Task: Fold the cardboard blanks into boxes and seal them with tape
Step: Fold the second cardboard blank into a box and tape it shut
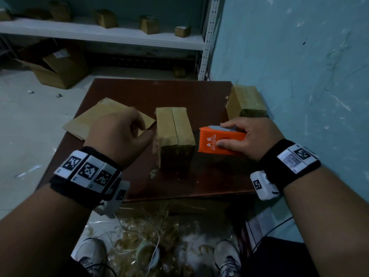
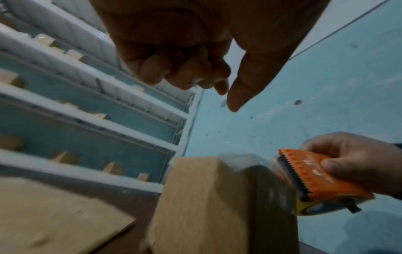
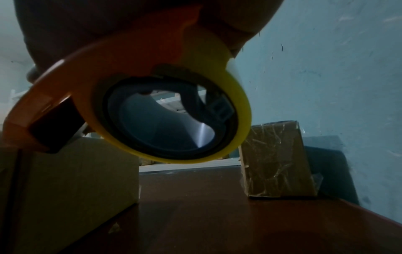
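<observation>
From the head camera, a small upright brown cardboard box (image 1: 175,136) stands in the middle of a dark reddish-brown desk (image 1: 209,100), its two top flaps meeting in a centre seam. The left hand (image 1: 119,134) hovers just left of the box, fingers curled and grasping nothing. The right hand (image 1: 245,136) grasps an orange plastic tape dispenser (image 1: 219,141) just right of the box, its serrated edge facing the box.

The left wrist camera adds a strip of clear tape (image 2: 274,185) running from the dispenser onto the box's top corner.

The right wrist camera shows the dispenser's underside: a yellow-rimmed tape roll (image 3: 172,113). Behind it a second, tape-wrapped cardboard box (image 3: 276,161) stands at the desk's far right. Flat cardboard blanks (image 1: 95,118) lie on the desk's left.
</observation>
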### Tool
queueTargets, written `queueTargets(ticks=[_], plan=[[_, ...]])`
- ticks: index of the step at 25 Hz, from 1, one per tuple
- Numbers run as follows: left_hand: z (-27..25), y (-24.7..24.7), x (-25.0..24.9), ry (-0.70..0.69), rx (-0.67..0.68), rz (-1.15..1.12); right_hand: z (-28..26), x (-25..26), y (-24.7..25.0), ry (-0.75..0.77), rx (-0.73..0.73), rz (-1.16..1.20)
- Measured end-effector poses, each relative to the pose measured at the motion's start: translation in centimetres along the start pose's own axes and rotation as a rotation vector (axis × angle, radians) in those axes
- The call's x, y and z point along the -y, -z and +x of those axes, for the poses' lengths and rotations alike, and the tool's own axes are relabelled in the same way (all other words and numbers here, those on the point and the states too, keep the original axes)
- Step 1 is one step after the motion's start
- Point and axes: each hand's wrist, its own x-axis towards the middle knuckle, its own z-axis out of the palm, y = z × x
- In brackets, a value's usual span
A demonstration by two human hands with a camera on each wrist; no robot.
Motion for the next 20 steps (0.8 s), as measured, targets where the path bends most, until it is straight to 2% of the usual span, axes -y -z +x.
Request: queueTargets(ticks=[2,4,6,8,10,14,20], plan=[[0.1,-0.6,-0.9,-0.235,-0.065,-0.034,0.0,0.1,0.0,-0.001,0.0,0.003],[0.6,-2.1,-1.7,-0.387,0.024,-0.008,0.1,0.3,0.0,-0.004,0.003,0.011],[1.1,-3.8,-2.1,-0.469,0.155,0.025,0.1,0.5,0.1,-0.008,0.015,0.01],[1.6,-5.1,-2.1,-0.479,0.272,0.035,0.1,0.6,0.1,-0.013,0.027,0.003],[1.9,-5.7,-1.7,-0.437,0.323,0.017,0.1,0.5,0.2,-0.025,0.032,0.016],[1.6,-6.4,-1.1,-0.393,0.278,-0.044,0.3,0.1,0.7,-0.057,0.065,0.049],[1.5,-6.2,-1.5,-0.358,0.309,-0.078,0.2,-0.6,1.3,-0.158,0.097,0.03]])
